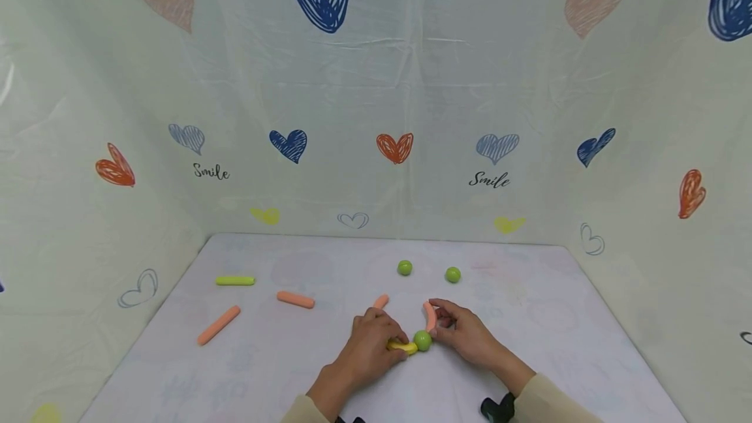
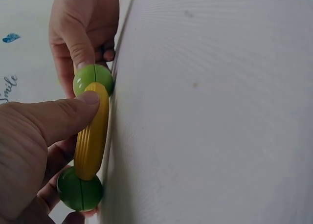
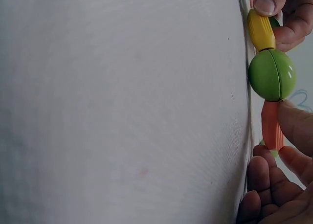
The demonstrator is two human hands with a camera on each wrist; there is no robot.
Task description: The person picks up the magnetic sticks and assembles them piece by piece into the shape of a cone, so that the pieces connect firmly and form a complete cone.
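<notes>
The left hand (image 1: 376, 343) pinches a curved yellow piece (image 1: 405, 347), its thumb on one side near the end. The right hand (image 1: 464, 335) pinches a curved pink piece (image 1: 431, 316) between thumb and fingers. Both pieces touch a green ball (image 1: 422, 340) on the table (image 1: 470, 380); seen from above with that ball as the dial's centre, yellow leaves toward 9 o'clock and pink toward 12. At the yellow piece's other end sits a second green ball (image 2: 80, 189), shown by the left wrist view; from the head, the left hand blocks it. The same hand hides the near end of a short pink stick (image 1: 381, 301) at 10 o'clock, so what that end meets cannot be told.

Farther out, two loose green balls (image 1: 405, 267) lie between 11 and 1 o'clock, well apart from the hands. A straight pink rod (image 1: 296, 299) lies toward 10, a light-green rod (image 1: 235, 281) beyond it, and another pink rod (image 1: 219, 326), tilted, toward 9. A dark device (image 1: 499, 408) sits by the right cuff at 4. Behind stands a heart-printed sheet (image 1: 364, 96).
</notes>
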